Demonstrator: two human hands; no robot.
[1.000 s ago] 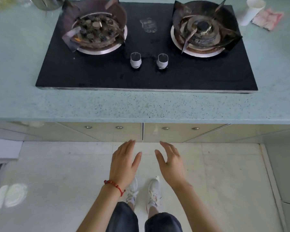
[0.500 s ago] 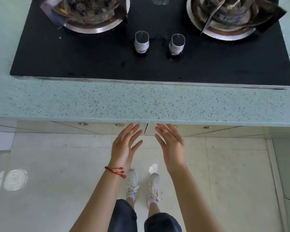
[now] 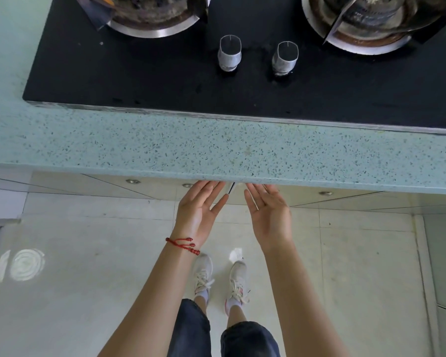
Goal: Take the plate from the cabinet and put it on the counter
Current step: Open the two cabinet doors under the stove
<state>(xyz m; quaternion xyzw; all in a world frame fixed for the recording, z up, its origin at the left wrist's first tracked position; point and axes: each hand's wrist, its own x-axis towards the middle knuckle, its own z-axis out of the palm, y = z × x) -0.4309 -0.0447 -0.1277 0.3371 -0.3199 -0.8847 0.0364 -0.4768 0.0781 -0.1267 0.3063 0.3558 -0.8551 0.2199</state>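
The pale cabinet doors (image 3: 162,185) under the speckled green counter (image 3: 216,150) are closed, meeting at a dark seam in the middle. My left hand (image 3: 197,212), with a red cord at the wrist, is open with its fingertips at the top edge of the left door, just under the counter lip. My right hand (image 3: 268,215) is open too, palm turned inward, fingertips at the top of the right door (image 3: 309,195). Neither hand holds anything. No plate is in view.
A black gas hob (image 3: 165,81) with two burners and two silver knobs (image 3: 229,52) fills the counter's back. Small round metal knobs (image 3: 131,181) sit along the doors' top. Below are a light tiled floor (image 3: 88,253) and my feet in white shoes.
Both hands have moved forward and up from mid-air over the floor to the top of the cabinet doors. The view has moved closer to the counter.
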